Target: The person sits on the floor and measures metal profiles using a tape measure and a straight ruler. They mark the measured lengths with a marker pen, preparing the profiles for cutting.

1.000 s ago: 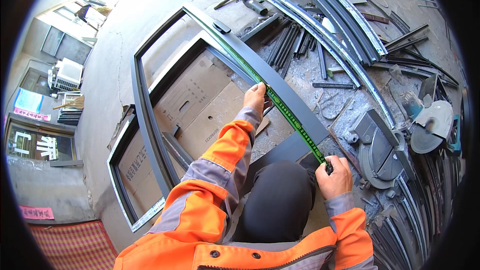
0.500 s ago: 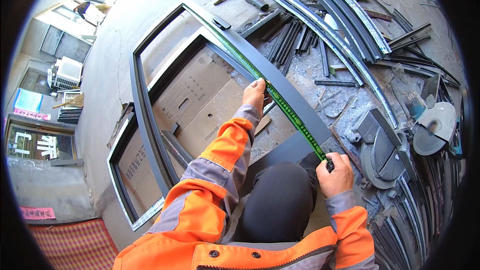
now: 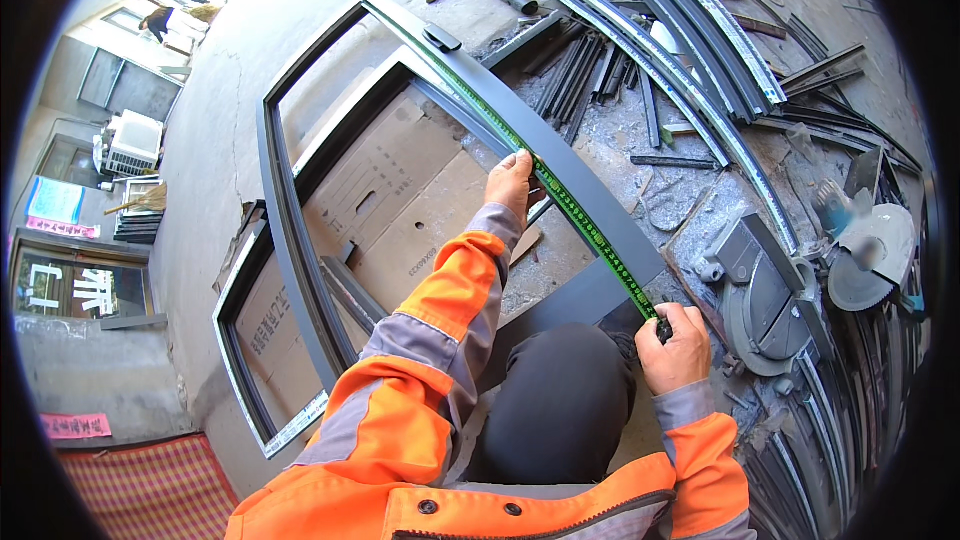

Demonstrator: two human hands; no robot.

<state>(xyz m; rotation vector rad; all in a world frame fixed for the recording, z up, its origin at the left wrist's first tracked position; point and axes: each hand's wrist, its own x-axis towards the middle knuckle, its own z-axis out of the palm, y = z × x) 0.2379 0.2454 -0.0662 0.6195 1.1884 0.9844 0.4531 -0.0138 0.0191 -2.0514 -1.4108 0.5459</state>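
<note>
Apparent measuring: left hand (image 3: 510, 182) is pinching, right hand (image 3: 676, 352) gripping, tape (image 3: 597, 240) along frame (image 3: 590, 195); reading is likely requiring tautness.

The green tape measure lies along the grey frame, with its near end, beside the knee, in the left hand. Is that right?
Wrong hand: in the head view, the right hand holds that near end, beside the knee. The green tape measure does lie along the grey frame.
</note>
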